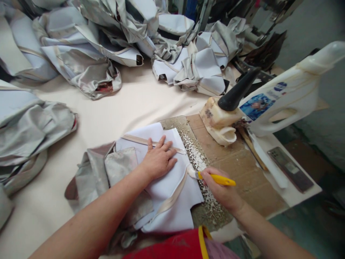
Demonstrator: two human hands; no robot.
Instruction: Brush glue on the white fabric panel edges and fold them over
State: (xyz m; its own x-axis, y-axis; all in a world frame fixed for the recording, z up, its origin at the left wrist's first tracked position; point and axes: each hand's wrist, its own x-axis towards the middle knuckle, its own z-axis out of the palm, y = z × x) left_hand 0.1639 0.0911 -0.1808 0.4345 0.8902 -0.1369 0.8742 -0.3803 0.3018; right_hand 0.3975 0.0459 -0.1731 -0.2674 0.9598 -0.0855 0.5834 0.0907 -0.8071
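- While the left hand (pixel 159 158) lies flat with fingers spread, pressing down a white fabric piece (pixel 172 187) at the near middle of the table (pixel 126 104), the right hand (pixel 221 189) is closed round a yellow-handled brush (pixel 215 178)
- The brush tip touches the piece's right edge, where a beige strip (pixel 175 196) curves along it; whether the whole edge is already coated cannot be told, so this piece looks part-way through
- Under that edge sits a worn board (pixel 231 165) speckled with dried white drips
- Folded grey lining (pixel 118 169) of the same piece trails off to the left
- Just beyond the board, a cut-open plastic jug (pixel 219 122) with a black cone (pixel 237 91) standing in it is probably the glue supply
- To the right lie a big white bottle (pixel 291 97) and a phone (pixel 289 168)
- Heaps of similar grey-white pieces (pixel 107 39) crowd the far and left sides; which are finished cannot be told, so plenty may remain
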